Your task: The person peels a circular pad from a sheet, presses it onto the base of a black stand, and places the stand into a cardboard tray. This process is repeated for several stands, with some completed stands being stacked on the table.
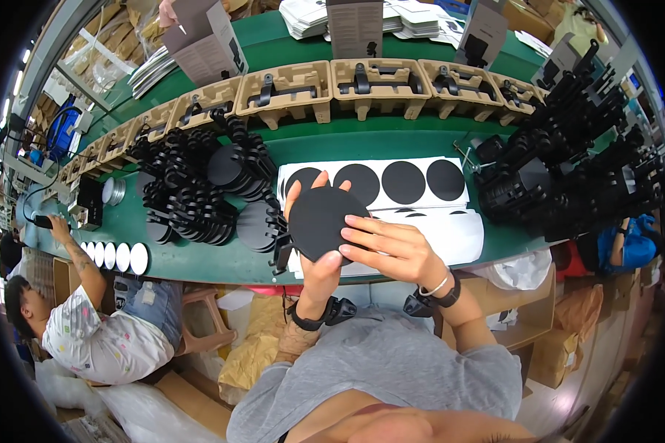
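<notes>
While a long green table (pixel 391 140) curves across the middle of the frame, a row of tan moulded pulp trays (pixel 380 85) runs along its upper part, each holding a black bracket. At right of the frame a large heap of black plastic stands (pixel 576 162) covers the table, and a smaller heap of black round-based parts (pixel 199 188) sits at left of centre. Between them lies a white backing sheet (pixel 421 184) carrying a row of black round pads, with a second white sheet (pixel 458 232) just below it. Lower left, another person (pixel 103 325) in a pale patterned shirt reaches up to the table edge near a row of white discs (pixel 118 256). At centre, the left hand (pixel 319 262) is clamped on a black disc (pixel 324 221), thumb on its lower edge and fingers behind. The right hand (pixel 391 247) touches the disc's right edge, fingers spread flat.
</notes>
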